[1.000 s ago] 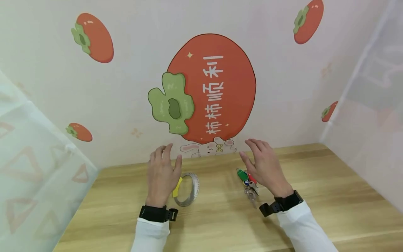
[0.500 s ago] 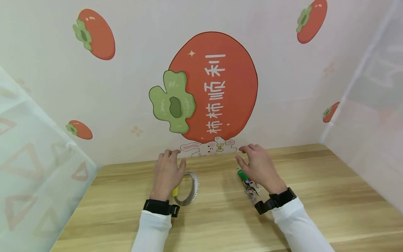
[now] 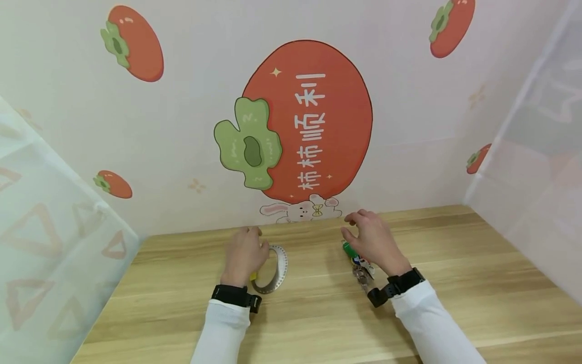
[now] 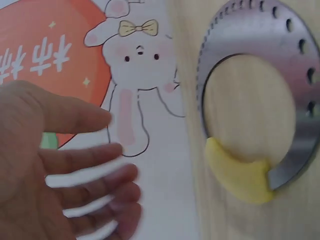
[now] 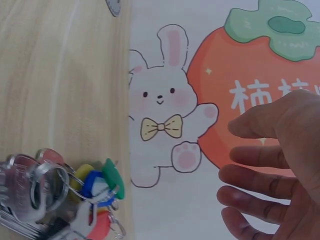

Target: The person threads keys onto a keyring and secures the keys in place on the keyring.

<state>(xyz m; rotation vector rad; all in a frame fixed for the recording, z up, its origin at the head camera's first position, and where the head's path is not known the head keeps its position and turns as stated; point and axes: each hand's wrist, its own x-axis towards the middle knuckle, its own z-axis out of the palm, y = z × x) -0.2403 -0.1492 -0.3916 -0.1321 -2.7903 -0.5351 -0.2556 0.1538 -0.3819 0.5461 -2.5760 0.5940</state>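
Left hand [image 3: 245, 255]: empty, fingers parted.
Right hand [image 3: 375, 240]: likewise.
Metal ring [image 3: 282, 268]: part-hidden, yellow grip [image 3: 253, 276] leftward.
Keys [image 3: 362, 275]: long axis toward wall [image 3: 177, 215], green tag [image 3: 350, 250] foremost.

Central lane: bare tabletop [image 3: 313, 303] is running between the perforated metal ring [image 3: 282, 267] and the key bunch [image 3: 360, 272], leaving room for a hand.
Left hand [image 3: 246, 255]: is screening the ring's left side from above.
Right hand [image 3: 376, 240]: is partly covering the bunch from above.
Back wall [image 3: 195, 121]: is rising just beyond both hands, barring forward passage.
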